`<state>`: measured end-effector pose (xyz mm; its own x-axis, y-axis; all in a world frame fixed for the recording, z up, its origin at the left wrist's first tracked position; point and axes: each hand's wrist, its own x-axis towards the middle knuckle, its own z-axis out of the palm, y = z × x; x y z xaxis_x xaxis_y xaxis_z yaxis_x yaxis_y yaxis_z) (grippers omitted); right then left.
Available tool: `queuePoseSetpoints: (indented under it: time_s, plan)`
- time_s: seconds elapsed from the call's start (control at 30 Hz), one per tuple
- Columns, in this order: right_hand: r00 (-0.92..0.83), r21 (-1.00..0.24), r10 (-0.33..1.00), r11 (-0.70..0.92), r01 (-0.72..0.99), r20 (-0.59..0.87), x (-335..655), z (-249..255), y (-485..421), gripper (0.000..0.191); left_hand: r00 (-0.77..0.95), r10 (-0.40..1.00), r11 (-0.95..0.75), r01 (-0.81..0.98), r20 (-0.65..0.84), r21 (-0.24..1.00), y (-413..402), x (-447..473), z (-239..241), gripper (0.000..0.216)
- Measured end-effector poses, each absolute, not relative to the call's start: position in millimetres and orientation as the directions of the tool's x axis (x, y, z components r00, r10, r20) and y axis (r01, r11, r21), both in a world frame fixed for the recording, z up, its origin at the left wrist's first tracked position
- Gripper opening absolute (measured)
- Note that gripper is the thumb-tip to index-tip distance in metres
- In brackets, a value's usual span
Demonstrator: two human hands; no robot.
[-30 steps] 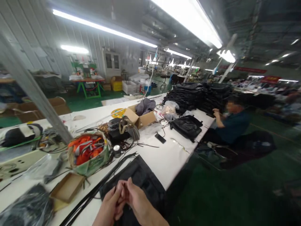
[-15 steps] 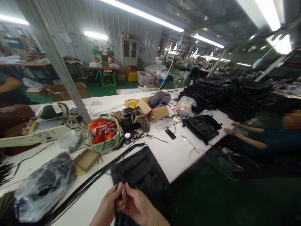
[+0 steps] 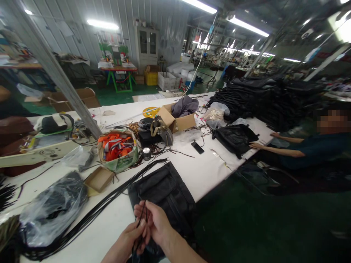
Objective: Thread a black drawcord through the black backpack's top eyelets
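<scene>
My left hand [image 3: 134,237] and my right hand [image 3: 155,221] meet at the bottom of the view, both pinching a thin black cord [image 3: 142,215] that runs between the fingers. Under and just beyond them lies a black fabric bag [image 3: 161,188] flat on the white table [image 3: 197,171]. A bundle of long black cords [image 3: 109,199] stretches across the table to the left of the bag.
A bowl of orange straps [image 3: 116,148], a small open cardboard box [image 3: 99,179], a plastic-wrapped bundle [image 3: 52,208], a tape roll [image 3: 146,152], a phone [image 3: 197,147] and a larger carton [image 3: 178,120] lie on the table. A seated person [image 3: 301,153] reaches toward another black bag [image 3: 234,138]. Stacked black bags [image 3: 260,98] fill the far end.
The view has swung left and down. My hands have shifted slightly with the cord still pinched. The seated person's arms have reached out to the table edge.
</scene>
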<state>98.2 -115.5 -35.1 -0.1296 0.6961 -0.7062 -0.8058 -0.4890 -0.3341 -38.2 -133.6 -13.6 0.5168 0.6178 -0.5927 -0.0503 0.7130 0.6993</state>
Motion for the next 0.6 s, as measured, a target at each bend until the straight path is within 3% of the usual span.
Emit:
queuePoseSetpoints:
  time_s: [0.13,0.23,0.37,0.5,0.6]
  plan:
    - [-0.165,-0.243,0.693,-0.45,-0.859,-0.701,111.5,-34.0,-98.8,0.029,0.528,0.583,0.757,-0.077,-0.617,0.649,-145.5,-39.0,-23.0,0.069]
    - [-0.163,-0.281,0.741,-0.435,-0.856,-0.651,115.0,-32.5,-95.8,0.034,0.552,0.549,0.804,-0.142,-0.628,0.578,-146.6,-45.2,-31.2,0.068]
    - [-0.118,-0.363,0.787,-0.405,-0.839,-0.606,113.5,-27.2,-96.1,0.05,0.558,0.561,0.799,-0.17,-0.612,0.577,-144.7,-47.8,-39.5,0.064]
    - [-0.077,-0.464,0.813,-0.404,-0.789,-0.578,113.1,-15.7,-93.6,0.059,0.509,0.643,0.728,-0.172,-0.573,0.664,-144.4,-44.2,-37.5,0.065]
    - [-0.077,-0.548,0.841,-0.416,-0.726,-0.536,110.4,-3.0,-91.7,0.058,0.344,0.771,0.594,-0.086,-0.535,0.8,-140.2,-53.3,-24.1,0.079]
